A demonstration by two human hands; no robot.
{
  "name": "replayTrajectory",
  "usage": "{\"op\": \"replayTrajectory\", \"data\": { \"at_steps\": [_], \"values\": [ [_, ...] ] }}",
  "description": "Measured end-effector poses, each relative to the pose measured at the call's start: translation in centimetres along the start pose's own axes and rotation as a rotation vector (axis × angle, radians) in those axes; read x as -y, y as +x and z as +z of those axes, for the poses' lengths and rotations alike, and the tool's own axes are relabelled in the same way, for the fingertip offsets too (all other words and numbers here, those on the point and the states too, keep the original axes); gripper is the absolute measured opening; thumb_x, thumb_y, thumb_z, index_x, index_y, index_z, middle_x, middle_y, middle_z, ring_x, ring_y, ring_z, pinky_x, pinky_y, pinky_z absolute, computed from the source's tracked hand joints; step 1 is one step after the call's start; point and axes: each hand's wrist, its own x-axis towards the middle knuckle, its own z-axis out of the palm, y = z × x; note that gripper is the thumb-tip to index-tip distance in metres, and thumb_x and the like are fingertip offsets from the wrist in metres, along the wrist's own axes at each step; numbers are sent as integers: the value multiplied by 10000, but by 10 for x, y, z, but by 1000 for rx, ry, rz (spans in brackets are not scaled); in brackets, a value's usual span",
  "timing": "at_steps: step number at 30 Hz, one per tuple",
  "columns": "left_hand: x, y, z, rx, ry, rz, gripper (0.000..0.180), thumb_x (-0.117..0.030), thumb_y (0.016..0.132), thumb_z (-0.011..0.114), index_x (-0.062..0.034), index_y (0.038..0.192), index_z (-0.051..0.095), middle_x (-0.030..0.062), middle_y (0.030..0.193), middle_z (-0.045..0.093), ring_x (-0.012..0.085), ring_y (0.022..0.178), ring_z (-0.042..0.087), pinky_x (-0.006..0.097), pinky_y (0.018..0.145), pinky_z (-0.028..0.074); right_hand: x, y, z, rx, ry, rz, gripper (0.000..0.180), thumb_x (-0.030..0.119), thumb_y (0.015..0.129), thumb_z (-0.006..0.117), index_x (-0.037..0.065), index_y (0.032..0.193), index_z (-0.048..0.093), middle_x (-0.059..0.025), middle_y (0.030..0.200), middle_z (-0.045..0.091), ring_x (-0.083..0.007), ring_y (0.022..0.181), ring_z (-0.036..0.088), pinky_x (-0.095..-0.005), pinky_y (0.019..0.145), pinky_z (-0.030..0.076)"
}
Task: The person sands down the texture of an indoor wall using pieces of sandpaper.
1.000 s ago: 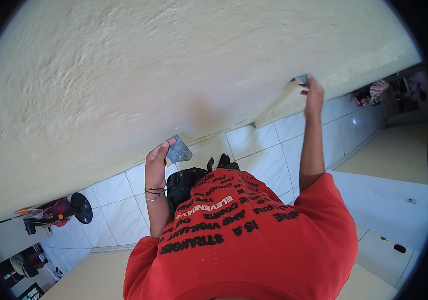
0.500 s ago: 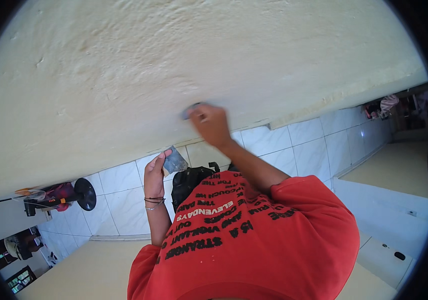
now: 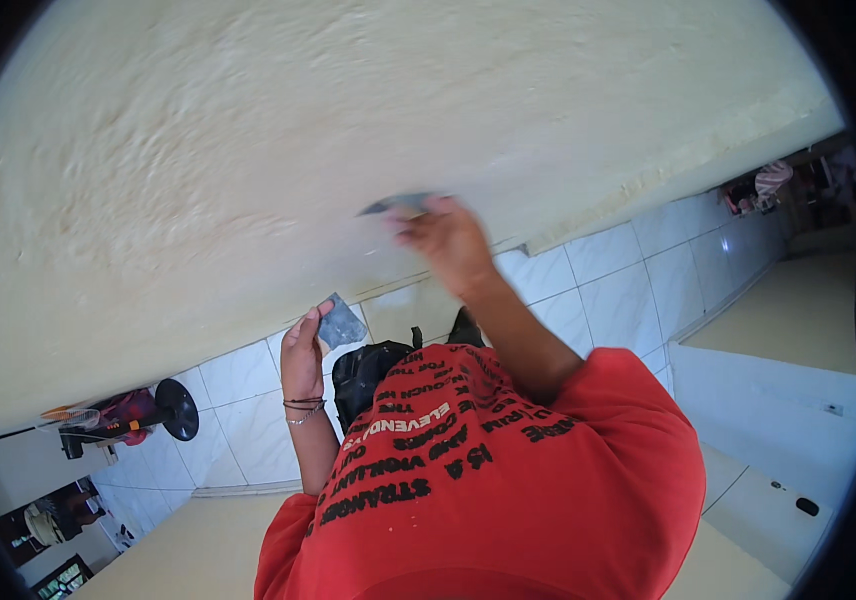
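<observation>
A rough cream wall [image 3: 248, 130] fills the upper part of the head view. Against its lower area my right hand [image 3: 456, 248] grips a thin dark grey scraper [image 3: 406, 203], both smeared by motion; the scraper's edge appears to meet the wall. Lower and to the left, my left hand [image 3: 301, 352] pinches a flat, square grey plate [image 3: 344, 326] between thumb and fingers, held away from the wall. The plate's face looks smudged. Bracelets circle my left wrist.
White marbled tiles [image 3: 603, 265] run along the wall's foot. Something black [image 3: 368, 375] lies in front of my red shirt. At the left stands a round black object [image 3: 178, 408] beside assorted items. A white door [image 3: 778, 525] shows at lower right.
My right hand has shifted right and turned, so more of the scraper shows. My left hand and its plate have barely moved. The view has tilted slightly.
</observation>
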Motion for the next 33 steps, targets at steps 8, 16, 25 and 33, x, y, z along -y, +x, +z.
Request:
{"op": "replayTrajectory", "data": {
  "at_steps": [8,16,25,33],
  "values": [
    [3,24,39,95,37,16,286,-179,899,504,43,1058,590,81,1022,609,129,956,536,262,883,392,208,-6,-111,-824,-620,-805,218,191,864,450,27,848,592,-73,746,620,-150,692,597,-270,579,409],
    [0,6,1,56,-44,14,276,-119,889,478,61,1080,563,95,1028,608,149,979,541,273,903,391,130,-7,-39,-627,-1533,-1230,104,95,776,570,30,697,550,-48,587,483,-141,510,436,-274,498,369],
    [-9,-18,-51,-81,-58,92,280,-135,900,480,61,1079,569,98,1061,599,149,1005,527,264,919,371,-104,-2,104,249,-933,-246,187,171,839,597,9,745,598,-83,742,606,-157,664,622,-284,607,514],
    [-5,-8,-39,-42,-82,70,275,-137,892,493,58,1068,575,98,1060,602,152,1015,524,265,923,366,-70,-6,110,213,16,21,218,186,877,545,-17,956,533,-130,934,588,-251,887,607,-392,810,493]
  ]
}}
